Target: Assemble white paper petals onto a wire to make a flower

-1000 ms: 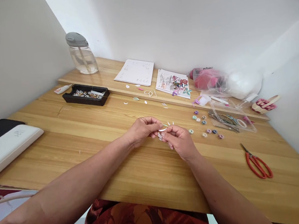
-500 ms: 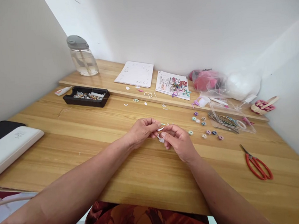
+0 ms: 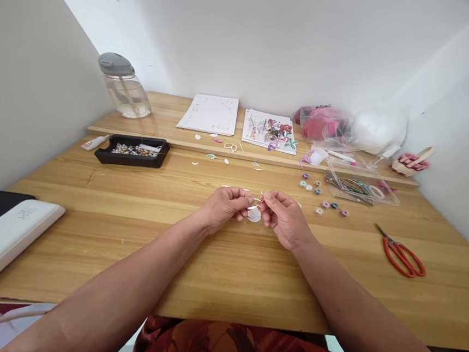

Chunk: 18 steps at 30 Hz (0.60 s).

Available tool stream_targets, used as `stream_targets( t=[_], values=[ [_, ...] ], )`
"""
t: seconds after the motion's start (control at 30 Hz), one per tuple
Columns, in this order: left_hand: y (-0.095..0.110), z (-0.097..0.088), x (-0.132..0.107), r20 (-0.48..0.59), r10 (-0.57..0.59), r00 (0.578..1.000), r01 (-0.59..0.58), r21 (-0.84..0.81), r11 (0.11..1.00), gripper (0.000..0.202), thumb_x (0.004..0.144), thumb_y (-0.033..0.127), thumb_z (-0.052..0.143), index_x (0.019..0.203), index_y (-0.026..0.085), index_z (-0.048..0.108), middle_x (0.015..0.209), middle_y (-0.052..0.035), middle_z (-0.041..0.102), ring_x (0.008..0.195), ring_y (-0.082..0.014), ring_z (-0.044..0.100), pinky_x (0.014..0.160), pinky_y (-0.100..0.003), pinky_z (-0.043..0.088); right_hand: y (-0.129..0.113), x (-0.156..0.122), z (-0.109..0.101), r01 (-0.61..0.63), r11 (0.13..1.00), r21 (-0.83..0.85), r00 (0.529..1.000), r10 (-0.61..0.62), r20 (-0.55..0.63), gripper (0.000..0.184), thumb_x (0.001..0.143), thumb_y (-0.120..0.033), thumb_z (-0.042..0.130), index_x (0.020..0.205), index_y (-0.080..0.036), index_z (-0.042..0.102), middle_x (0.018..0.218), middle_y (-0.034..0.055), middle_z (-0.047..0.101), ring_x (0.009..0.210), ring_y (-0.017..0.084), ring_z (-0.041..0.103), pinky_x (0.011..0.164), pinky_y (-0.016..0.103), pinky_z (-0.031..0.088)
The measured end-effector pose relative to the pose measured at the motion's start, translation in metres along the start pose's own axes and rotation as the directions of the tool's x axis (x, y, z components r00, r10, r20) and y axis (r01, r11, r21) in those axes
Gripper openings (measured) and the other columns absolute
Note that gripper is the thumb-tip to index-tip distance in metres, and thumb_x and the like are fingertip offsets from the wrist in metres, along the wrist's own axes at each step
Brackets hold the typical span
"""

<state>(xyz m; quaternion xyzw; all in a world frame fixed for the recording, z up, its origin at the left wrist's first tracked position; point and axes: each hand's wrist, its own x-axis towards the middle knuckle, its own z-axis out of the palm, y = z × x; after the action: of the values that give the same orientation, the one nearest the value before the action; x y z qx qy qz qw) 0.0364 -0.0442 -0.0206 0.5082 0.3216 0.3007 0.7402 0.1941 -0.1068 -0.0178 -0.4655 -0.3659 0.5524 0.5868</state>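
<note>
My left hand (image 3: 223, 207) and my right hand (image 3: 284, 218) meet over the middle of the wooden table (image 3: 141, 233). Both pinch a thin white paper strip (image 3: 256, 213), part of which curls in a loop between and just below the fingertips. The fingers of both hands are closed in a pinch. Several small coiled paper rolls (image 3: 321, 198) in blue, purple and pink lie on the table to the right of my right hand.
Red scissors (image 3: 401, 253) lie at the right. A clear pack of paper strips (image 3: 358, 186), a decorated card (image 3: 270, 131), a white sheet (image 3: 209, 114), a black tray of beads (image 3: 132, 150), a water bottle (image 3: 123, 87) and a white case (image 3: 13, 231) are around.
My hands stayed together in the middle. The right hand's fingers shifted up along the strip, and the white loop now hangs lower between the hands. The view shifted slightly.
</note>
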Motion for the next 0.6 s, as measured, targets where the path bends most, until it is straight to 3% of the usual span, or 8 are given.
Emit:
stream_targets(
  t=[0.1, 0.2, 0.37, 0.47, 0.6],
  values=[
    [0.0005, 0.0022, -0.0003, -0.029, -0.012, 0.999, 0.011, -0.022, 1.0, 0.028, 0.069, 0.035, 0.077, 0.074, 0.012, 0.061, 0.057, 0.0004, 0.058, 0.05, -0.0057, 0.049, 0.047, -0.017, 0.037, 0.001, 0.0003, 0.0002, 0.031, 0.998, -0.048, 0.999, -0.032, -0.019, 0.027, 0.08, -0.044, 0.07, 0.08, -0.018, 0.066, 0.066, -0.002, 0.06, 0.045, 0.005, 0.046, 0.04, 0.018, 0.035],
    [0.0025, 0.0036, -0.0004, -0.089, -0.047, 0.995, 0.039, -0.086, 0.996, 0.03, 0.067, 0.035, 0.078, 0.074, 0.012, 0.061, 0.056, 0.0009, 0.058, 0.048, -0.005, 0.049, 0.046, -0.016, 0.035, 0.0015, -0.0004, 0.0006, 0.176, 0.968, -0.177, 0.98, -0.189, -0.06, 0.025, 0.082, -0.043, 0.067, 0.09, -0.019, 0.066, 0.076, 0.0001, 0.064, 0.049, 0.007, 0.05, 0.041, 0.02, 0.038],
    [0.0046, 0.0033, -0.001, -0.104, -0.076, 0.992, 0.06, -0.145, 0.988, 0.031, 0.065, 0.034, 0.08, 0.073, 0.012, 0.06, 0.055, 0.002, 0.057, 0.047, -0.0038, 0.048, 0.047, -0.016, 0.035, 0.0036, -0.0031, 0.0015, 0.423, 0.793, -0.437, 0.866, -0.496, -0.061, 0.023, 0.078, -0.031, 0.072, 0.098, -0.021, 0.068, 0.084, 0.0028, 0.066, 0.067, 0.012, 0.059, 0.058, 0.026, 0.05],
    [0.0045, 0.0032, -0.0014, -0.093, -0.073, 0.993, 0.059, -0.145, 0.988, 0.031, 0.065, 0.035, 0.08, 0.072, 0.012, 0.06, 0.055, 0.0019, 0.057, 0.047, -0.0038, 0.048, 0.046, -0.016, 0.035, 0.0055, -0.0037, 0.0012, 0.442, 0.758, -0.479, 0.855, -0.518, -0.031, 0.022, 0.079, -0.03, 0.071, 0.1, -0.022, 0.068, 0.09, 0.0048, 0.068, 0.078, 0.015, 0.062, 0.071, 0.03, 0.052],
    [0.0043, 0.0033, -0.0013, -0.072, -0.067, 0.995, 0.057, -0.124, 0.991, 0.033, 0.063, 0.036, 0.082, 0.072, 0.012, 0.061, 0.056, 0.0017, 0.057, 0.048, -0.0044, 0.048, 0.046, -0.016, 0.035, 0.0031, -0.003, 0.0008, 0.371, 0.82, -0.436, 0.902, -0.43, -0.042, 0.022, 0.079, -0.032, 0.071, 0.098, -0.022, 0.068, 0.089, 0.0046, 0.068, 0.079, 0.017, 0.062, 0.072, 0.032, 0.053]
  ],
)
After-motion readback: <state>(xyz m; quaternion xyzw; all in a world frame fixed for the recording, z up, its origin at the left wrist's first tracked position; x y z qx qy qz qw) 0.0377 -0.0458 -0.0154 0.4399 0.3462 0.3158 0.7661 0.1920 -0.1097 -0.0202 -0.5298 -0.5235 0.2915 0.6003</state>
